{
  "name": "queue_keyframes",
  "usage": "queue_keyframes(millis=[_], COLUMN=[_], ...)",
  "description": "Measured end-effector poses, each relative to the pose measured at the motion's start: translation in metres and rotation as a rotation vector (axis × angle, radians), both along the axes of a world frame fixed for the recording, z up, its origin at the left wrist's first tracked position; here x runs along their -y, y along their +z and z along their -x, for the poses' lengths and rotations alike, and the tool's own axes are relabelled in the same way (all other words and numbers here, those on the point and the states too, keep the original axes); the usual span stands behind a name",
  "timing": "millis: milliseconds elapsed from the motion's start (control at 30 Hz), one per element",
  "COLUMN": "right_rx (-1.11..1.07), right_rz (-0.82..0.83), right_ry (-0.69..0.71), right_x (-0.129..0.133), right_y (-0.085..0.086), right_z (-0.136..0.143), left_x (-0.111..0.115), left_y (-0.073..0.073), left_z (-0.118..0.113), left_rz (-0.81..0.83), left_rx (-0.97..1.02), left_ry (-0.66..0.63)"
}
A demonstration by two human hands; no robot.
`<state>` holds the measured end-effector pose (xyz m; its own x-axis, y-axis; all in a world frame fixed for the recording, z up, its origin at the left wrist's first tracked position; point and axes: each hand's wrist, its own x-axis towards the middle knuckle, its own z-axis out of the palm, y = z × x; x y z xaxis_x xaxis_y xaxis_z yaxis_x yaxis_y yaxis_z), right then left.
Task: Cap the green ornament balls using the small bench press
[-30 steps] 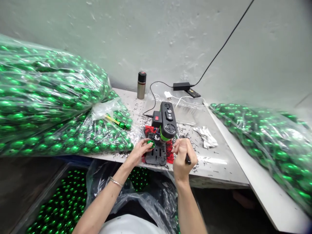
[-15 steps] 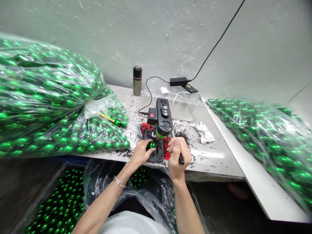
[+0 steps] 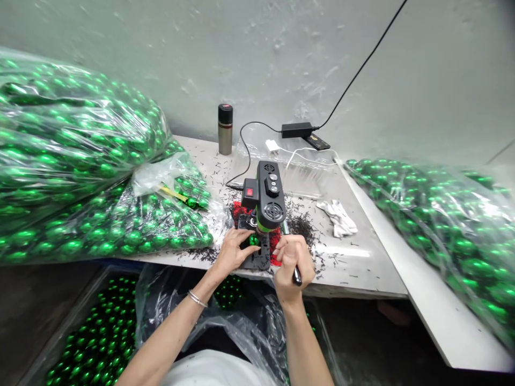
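My left hand [image 3: 234, 250] has its thumb and fingers round a shiny green ball [image 3: 253, 240], just under the head of a small black bench press [image 3: 270, 190]. The press stands on a dark slotted base plate [image 3: 255, 260], with a red mat [image 3: 276, 246] beneath it. My right hand [image 3: 293, 262] is closed in a fist round the press's lever handle [image 3: 296, 276], whose black end pokes out below the fingers. Small black bits [image 3: 300, 228] lie scattered around the press.
Big clear bags of green balls lie at left [image 3: 80, 161] and right [image 3: 434, 214]. Behind the press are a thermos [image 3: 225, 131], a clear plastic tray [image 3: 249, 153] and a power adapter [image 3: 296, 130]. A white glove [image 3: 338, 219] lies to the right. More balls [image 3: 96, 332] sit below the table.
My left hand has brought the green ball slightly right, closer beneath the press head. My right hand has come slightly lower with the lever handle. The camera view has shifted a little.
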<state>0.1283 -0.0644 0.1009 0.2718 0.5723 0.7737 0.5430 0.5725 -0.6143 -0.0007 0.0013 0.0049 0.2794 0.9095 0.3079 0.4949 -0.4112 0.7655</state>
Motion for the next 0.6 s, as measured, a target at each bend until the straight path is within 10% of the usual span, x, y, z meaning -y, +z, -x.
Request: queue_keyframes(millis=[600], right_rx=[0.053], right_rz=[-0.056], right_ry=[0.011], right_x=[-0.001], right_y=[-0.059], right_z=[-0.004], left_x=[0.004], left_y=[-0.006], left_z=[0.000], left_rz=[0.001], left_rx=[0.058], left_ry=[-0.041])
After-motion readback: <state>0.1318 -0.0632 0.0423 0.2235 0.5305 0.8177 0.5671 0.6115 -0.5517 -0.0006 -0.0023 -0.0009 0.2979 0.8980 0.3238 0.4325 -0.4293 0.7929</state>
